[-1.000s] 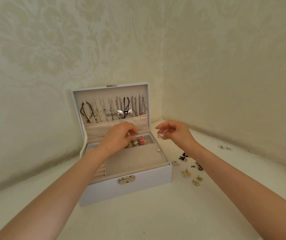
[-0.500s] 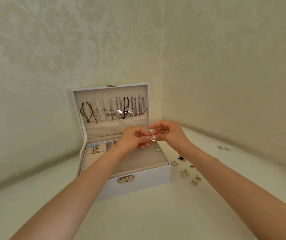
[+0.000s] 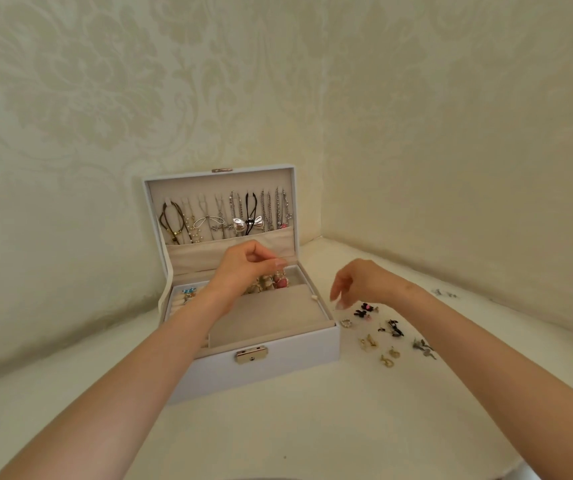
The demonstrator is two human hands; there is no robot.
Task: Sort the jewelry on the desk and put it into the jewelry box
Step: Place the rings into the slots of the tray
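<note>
White leatherette jewelry box (image 3: pixel 288 370) stands open on the cream desk (image 3: pixel 312 427), with silver and black necklaces (image 3: pixel 240 216) hung in its lid. The left hand (image 3: pixel 243 271) hovers over the back compartment, fingertips (image 3: pixel 279 263) pinched just above pink and gold pieces (image 3: pixel 279 282); whether they hold anything I cannot tell. The right hand (image 3: pixel 364 282), fingers slack and empty, hangs beside the box, just above loose black and gold earrings (image 3: pixel 369 342).

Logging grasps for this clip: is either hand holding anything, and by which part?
Left hand appears to pinch a small piece by its top above the jewelry box; right hand holds nothing.
</note>
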